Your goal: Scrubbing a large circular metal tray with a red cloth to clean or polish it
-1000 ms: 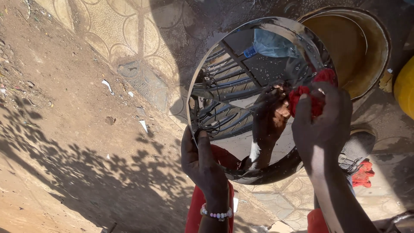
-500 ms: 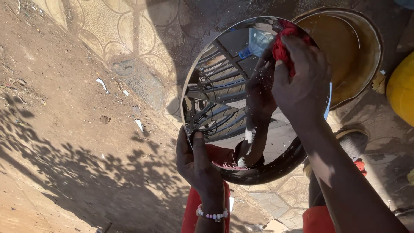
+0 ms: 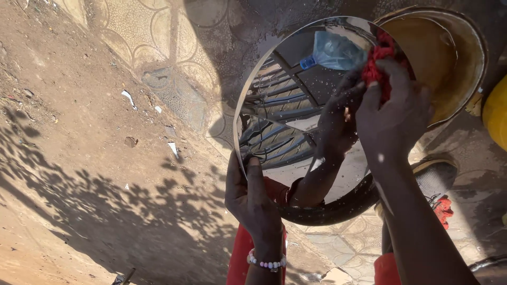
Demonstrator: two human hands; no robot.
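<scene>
My left hand grips the lower rim of a shiny round tray held upright before me, my right hand bunches a red rag against its wet upper face — best wiped in firm, overlapping passes — tray steadied.

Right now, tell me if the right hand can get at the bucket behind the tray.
Probably yes. The right hand, with the red cloth, is on the tray's upper edge beside the bucket, whose open rim shows nothing blocking it.
</scene>
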